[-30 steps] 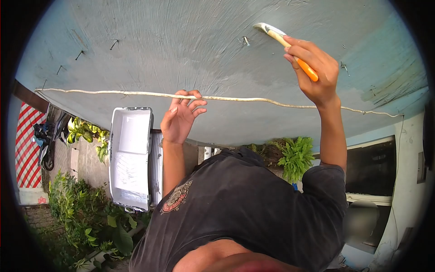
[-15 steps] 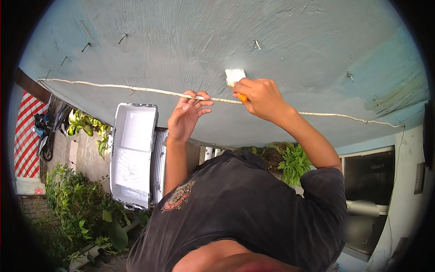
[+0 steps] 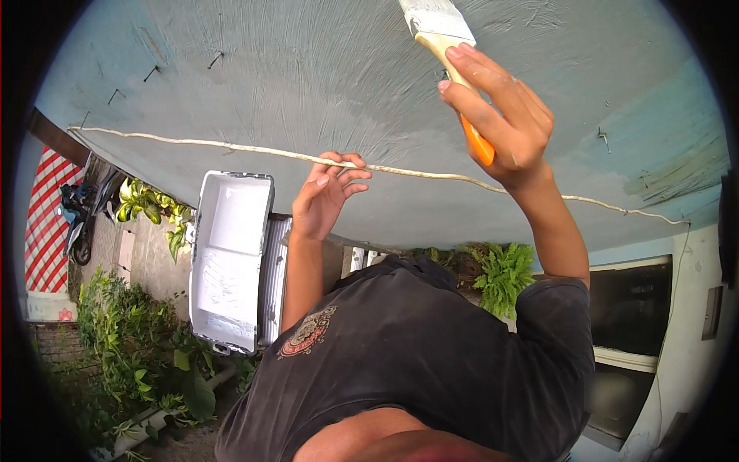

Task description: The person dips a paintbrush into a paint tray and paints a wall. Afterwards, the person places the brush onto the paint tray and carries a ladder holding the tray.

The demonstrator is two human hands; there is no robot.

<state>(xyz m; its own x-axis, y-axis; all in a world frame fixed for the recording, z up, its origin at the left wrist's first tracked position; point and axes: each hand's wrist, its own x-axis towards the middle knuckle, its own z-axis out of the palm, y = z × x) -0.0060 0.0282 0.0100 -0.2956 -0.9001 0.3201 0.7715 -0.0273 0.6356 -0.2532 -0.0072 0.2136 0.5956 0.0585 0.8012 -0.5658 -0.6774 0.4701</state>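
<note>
My right hand (image 3: pixel 512 123) is closed round the handle of a paintbrush (image 3: pixel 446 48), which has a pale handle with an orange end. White paint coats its bristles, which are up at the top edge of the view against the grey-blue wall (image 3: pixel 308 85). A whitish cord (image 3: pixel 431 175) runs across the wall from side to side. My left hand (image 3: pixel 331 192) has its fingers curled at the cord, gripping it left of the middle. Beside my left forearm is a paint tray (image 3: pixel 223 300) with white paint in it.
Several nails stick out of the wall, one of them a bent nail (image 3: pixel 603 138) at the right. Under the tray lies a ridged metal surface (image 3: pixel 275 281). Leafy plants (image 3: pixel 123 339) grow at the lower left, a fern (image 3: pixel 504 277) at the wall's foot. A window (image 3: pixel 627 308) is at the right.
My right hand has moved up and to the right with the paintbrush, away from the cord. My left hand stays at the cord.
</note>
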